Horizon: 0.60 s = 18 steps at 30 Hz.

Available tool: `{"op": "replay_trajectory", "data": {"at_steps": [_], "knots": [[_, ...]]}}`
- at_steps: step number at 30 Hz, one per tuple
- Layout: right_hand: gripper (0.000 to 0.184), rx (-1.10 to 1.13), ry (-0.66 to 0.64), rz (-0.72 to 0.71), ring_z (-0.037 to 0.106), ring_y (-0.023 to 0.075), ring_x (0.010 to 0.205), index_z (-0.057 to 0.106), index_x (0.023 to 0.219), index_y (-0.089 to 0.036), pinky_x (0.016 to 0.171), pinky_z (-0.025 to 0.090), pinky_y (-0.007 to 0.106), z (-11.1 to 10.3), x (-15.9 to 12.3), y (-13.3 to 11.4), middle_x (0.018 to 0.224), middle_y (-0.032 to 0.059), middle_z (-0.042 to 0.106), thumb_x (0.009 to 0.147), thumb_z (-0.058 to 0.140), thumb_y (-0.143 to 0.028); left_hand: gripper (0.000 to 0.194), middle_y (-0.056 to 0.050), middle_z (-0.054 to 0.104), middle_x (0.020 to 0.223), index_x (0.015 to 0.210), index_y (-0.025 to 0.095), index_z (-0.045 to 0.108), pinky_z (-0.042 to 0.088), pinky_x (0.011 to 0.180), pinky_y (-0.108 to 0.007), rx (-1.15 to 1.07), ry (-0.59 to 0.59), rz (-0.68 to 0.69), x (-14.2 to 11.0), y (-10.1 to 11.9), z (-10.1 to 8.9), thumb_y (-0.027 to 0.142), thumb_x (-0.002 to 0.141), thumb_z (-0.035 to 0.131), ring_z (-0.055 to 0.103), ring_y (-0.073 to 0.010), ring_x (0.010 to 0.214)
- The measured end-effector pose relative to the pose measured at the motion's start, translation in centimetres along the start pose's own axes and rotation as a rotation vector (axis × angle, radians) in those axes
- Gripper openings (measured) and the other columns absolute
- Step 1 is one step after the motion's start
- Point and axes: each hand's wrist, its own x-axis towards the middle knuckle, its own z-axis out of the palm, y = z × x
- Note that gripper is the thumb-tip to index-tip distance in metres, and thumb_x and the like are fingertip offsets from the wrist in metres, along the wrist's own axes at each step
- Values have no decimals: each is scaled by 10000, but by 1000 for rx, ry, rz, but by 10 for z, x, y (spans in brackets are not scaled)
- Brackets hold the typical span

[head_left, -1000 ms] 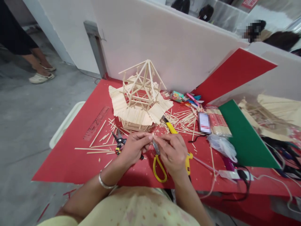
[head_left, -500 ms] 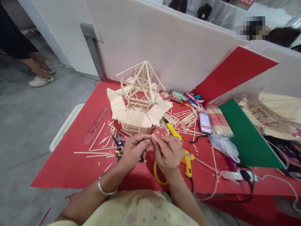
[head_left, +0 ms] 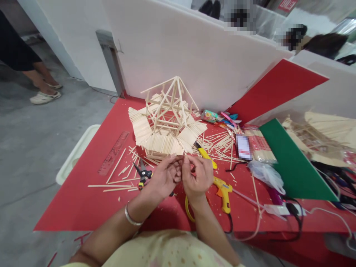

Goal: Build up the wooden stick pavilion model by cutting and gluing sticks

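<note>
My left hand (head_left: 165, 178) is turned partly palm up, its fingers loosely bent and apart, with nothing visible held in it. Against its fingertips, my right hand (head_left: 198, 178) is closed in a pinch; whatever is between thumb and finger is too small to make out. Just beyond both hands stands a model made of wooden sticks (head_left: 164, 144), with a peaked open frame on top and slatted roof panels around it. Cutting pliers (head_left: 143, 173) lie beside my left hand, partly hidden. A yellow utility knife (head_left: 207, 155) and a yellow glue gun (head_left: 224, 193) lie beside my right hand.
Loose sticks (head_left: 219, 142) and offcuts litter the red board (head_left: 83, 207). A clear ruler (head_left: 114, 152) lies at left. At right are a phone (head_left: 243, 147), a plastic bag (head_left: 265, 175), a power strip (head_left: 280, 210) and cords. A white partition (head_left: 178, 48) rises behind.
My left hand has opened from its pinch and turned its palm upward. My right hand stays pinched and has shifted slightly. The view has tilted a little.
</note>
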Motion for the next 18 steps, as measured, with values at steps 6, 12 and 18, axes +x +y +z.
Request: {"op": "replay_trajectory", "data": {"at_steps": [6,12,18], "knots": [[152,-42,21,3,625,167,802,668,998,-202,753,521,330,6,2,-4,862,57,686,859,697,-150,183,9,651,653,821,112,687,379,397,-155,-37,18,-20,11,4,-1,278,784,751,524,-62,458],[174,-64,2,-2,633,172,808,670,992,-199,764,523,339,7,1,-3,868,59,700,837,724,-140,181,13,645,643,808,112,663,359,392,-163,-33,72,-37,13,3,3,270,781,747,522,-62,450],[189,-54,-7,-30,645,176,821,671,997,-198,768,528,340,5,0,-2,871,58,705,831,740,-141,156,23,604,586,778,121,643,359,401,-173,-30,89,-22,13,3,7,259,809,707,512,-69,439]]}}
